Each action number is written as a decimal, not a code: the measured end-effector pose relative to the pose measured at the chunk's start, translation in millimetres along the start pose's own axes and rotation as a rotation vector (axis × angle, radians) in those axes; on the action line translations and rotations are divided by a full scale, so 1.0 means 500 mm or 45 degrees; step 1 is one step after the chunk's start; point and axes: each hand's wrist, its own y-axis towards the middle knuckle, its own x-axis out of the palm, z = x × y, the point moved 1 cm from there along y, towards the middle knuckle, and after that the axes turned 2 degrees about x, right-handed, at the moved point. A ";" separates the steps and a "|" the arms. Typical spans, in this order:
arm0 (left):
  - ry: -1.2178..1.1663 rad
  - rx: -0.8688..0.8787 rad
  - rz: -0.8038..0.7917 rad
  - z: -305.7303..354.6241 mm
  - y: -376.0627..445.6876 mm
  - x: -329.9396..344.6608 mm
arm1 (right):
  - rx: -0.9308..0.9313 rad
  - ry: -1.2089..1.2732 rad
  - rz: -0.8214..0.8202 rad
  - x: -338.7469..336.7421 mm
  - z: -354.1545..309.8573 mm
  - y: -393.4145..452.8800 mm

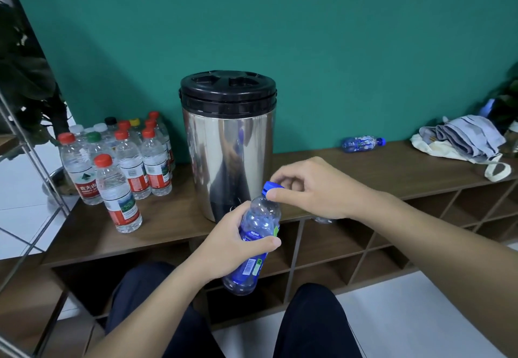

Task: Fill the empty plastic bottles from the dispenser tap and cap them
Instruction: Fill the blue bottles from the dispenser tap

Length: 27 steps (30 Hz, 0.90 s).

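Now holding the blue bottle [259, 234] tight in the left hand [229, 248], out past the shelf's [392, 172] front edge by the dispenser [227, 144], pinching its cap [271, 186] with right hand [311, 189], likely twisting, needing steady grip.

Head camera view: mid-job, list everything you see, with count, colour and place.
Steel cylindrical dispenser with black lid: one, silver and black, middle of the wooden shelf top.
Clear capped plastic bottles: about a dozen, mostly red caps, left of the dispenser.
Blue plastic bottle lying down: one, by the green wall, right of the dispenser.
Folded grey cloth on a cream bag: one, far right.
Blue-capped plastic bottle: one, blue label, held tilted before the dispenser.
Left hand: grips the bottle body.
Right hand: fingers on the blue cap.
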 end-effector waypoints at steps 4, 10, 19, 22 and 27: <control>0.072 -0.038 -0.031 -0.024 -0.003 0.017 | -0.061 -0.050 -0.026 0.032 0.010 -0.009; -0.044 -0.115 -0.014 -0.087 -0.005 0.033 | -0.040 0.135 -0.082 0.069 0.055 -0.021; -0.201 -0.216 0.046 -0.245 -0.002 0.050 | 0.415 0.120 0.269 0.215 0.222 0.061; -0.220 -0.281 0.069 -0.288 0.001 0.054 | 0.500 -0.003 0.314 0.266 0.268 0.100; -0.208 -0.355 0.107 -0.340 0.003 0.023 | 0.551 -0.152 0.316 0.338 0.307 0.132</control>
